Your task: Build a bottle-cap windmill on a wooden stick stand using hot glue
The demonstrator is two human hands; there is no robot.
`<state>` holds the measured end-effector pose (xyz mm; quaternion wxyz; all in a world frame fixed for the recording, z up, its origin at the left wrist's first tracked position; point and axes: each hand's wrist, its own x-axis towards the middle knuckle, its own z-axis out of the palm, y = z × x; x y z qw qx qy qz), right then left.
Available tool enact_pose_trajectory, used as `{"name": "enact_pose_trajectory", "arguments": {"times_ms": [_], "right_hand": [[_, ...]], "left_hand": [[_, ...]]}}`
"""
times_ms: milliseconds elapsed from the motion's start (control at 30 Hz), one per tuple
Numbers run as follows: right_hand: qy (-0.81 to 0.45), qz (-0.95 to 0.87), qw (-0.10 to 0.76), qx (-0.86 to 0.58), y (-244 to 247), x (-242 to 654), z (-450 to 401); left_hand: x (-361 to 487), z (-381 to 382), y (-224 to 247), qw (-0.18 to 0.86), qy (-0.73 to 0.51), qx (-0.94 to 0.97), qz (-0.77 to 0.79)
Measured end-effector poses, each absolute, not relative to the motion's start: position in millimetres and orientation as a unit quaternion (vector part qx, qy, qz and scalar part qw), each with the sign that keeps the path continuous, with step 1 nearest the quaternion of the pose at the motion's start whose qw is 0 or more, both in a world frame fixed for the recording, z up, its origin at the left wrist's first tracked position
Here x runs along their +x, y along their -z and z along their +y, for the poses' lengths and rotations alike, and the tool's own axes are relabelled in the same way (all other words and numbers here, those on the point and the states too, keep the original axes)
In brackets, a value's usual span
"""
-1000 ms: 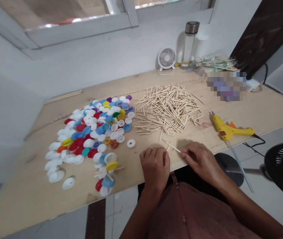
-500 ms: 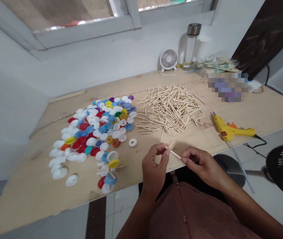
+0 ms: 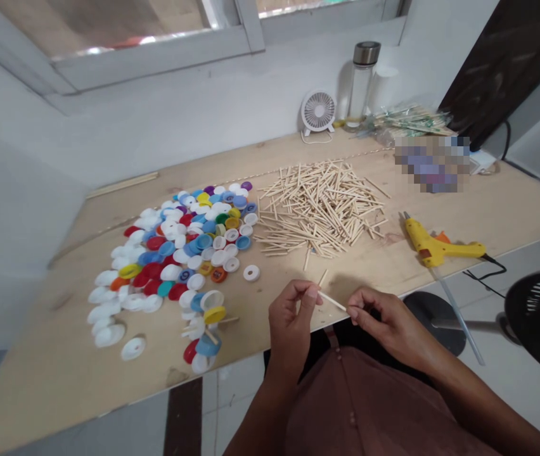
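Where the two bare hands meet: the left hand (image 3: 293,311) and right hand (image 3: 378,315) come together at the near edge of the pale wooden desk (image 3: 51,354).
Held stick: a short, thin, light wooden stick (image 3: 332,301) slants between them, over the desk's front edge.
Left grip: thumb and fingers pinch the stick's far end.
Right grip: fingertips close on the nearer end.
Step in hand: the stick seems to be steadied and turned between both hands; this reads as handling, with no join visible.
Next move calls for: from such a hold, light, even finger pressure and a clear line for the free length, I judge.
Joined caps: left of the left hand, a small cluster of white, blue, red and yellow plastic caps (image 3: 214,315) has wooden sticks poking out.
Loose sticks: one short wooden stick (image 3: 323,277) lies just beyond the left fingers, another (image 3: 307,258) nearer the heap.
Glue gun: the yellow plastic glue gun (image 3: 431,250) lies untouched beyond the right hand, a translucent rod (image 3: 457,316) jutting past the edge.
Single cap: one round white plastic cap (image 3: 251,273) sits apart from the spread of mixed coloured plastic caps (image 3: 153,269).
Stick heap: a tangled pile of light wooden sticks (image 3: 327,209) fills mid-desk.
Back: small round white fan (image 3: 318,111), clear bottle with metal lid (image 3: 359,88).
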<state>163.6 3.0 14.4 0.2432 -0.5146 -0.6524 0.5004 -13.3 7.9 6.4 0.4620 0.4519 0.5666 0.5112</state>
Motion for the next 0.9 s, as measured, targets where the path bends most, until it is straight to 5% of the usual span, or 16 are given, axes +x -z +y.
{"name": "enact_pose_trajectory", "arguments": {"times_ms": [300, 600, 900], "right_hand": [[-0.493, -0.639, 0.255, -0.533, -16.1, 155.6, 2.9], [-0.471, -0.676, 0.221, -0.522, -27.6, 147.5, -2.0], [-0.226, -0.688, 0.295, -0.623, -30.1, 220.6, 8.5]], "left_hand": [[-8.1, 5.8, -9.9, 0.549, -0.509, 0.366, 0.553], [-14.7, 0.7, -7.4, 0.512, -0.525, 0.409, 0.543], [-24.2, 0.8, -9.0, 0.514, -0.541, 0.381, 0.546]]}}
